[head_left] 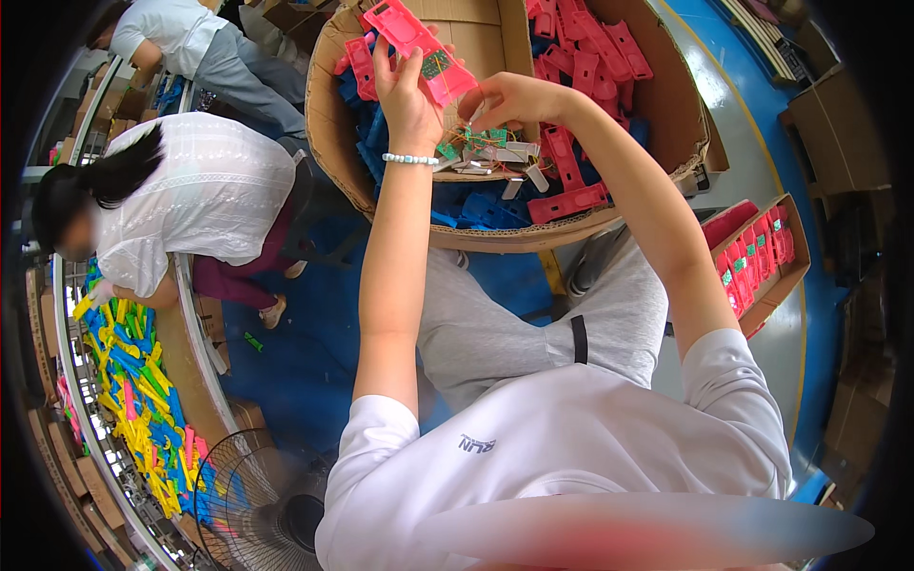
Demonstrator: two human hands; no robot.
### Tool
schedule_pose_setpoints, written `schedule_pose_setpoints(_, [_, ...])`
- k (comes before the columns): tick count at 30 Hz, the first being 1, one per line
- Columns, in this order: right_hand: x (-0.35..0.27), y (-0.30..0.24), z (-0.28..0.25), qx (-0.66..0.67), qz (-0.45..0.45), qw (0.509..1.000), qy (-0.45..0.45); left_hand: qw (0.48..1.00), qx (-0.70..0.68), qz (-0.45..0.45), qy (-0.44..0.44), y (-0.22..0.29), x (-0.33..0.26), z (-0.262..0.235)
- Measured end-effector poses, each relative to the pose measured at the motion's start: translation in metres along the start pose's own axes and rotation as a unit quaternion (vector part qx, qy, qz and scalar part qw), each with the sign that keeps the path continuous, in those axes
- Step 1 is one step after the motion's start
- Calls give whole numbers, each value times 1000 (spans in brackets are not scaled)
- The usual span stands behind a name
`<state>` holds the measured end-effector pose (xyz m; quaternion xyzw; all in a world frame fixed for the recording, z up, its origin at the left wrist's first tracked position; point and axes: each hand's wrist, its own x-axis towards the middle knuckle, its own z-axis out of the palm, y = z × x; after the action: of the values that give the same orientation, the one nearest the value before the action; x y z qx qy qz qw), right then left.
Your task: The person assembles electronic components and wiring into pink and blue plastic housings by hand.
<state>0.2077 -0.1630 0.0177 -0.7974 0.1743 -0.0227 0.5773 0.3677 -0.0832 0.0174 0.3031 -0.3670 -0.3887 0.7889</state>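
Two hands are raised over a large cardboard box (335,114) in the upper middle of the frame. A pink plastic casing (419,48) is held up by the left hand (407,95), with fingers curled around its lower edge; how tightly it is pinched cannot be told, since the thumb is hidden behind the palm. The casing's long axis runs diagonally, from upper left down to lower right, and a small green circuit board (436,65) is seen set into its lower end. The right hand (514,98) is bent at the wrist just to the right of the casing, fingertips drawn together; whether anything is pinched between them is hard to make out (the fingertips are turned away). Below both hands a loose heap of small green boards and grey metal strips (486,152) is seen, resting on a cardboard flap. Red and blue casings (571,57) fill the box, many partly buried. A white bead bracelet (411,159) is worn on the left wrist.
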Motion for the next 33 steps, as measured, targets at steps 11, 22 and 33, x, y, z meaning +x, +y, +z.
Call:
schedule_pose_setpoints(11, [24, 45, -30, -57, -126, 937, 320, 985, 150, 51, 71, -18, 7, -4])
schedule_pose_setpoints(22, [12, 21, -34, -219, -324, 742, 544, 963, 192, -166, -91, -29, -7, 3])
schedule_pose_setpoints(33, [11, 25, -49, -93, -254, 868, 417, 935, 258, -155, -186, -22, -13, 7])
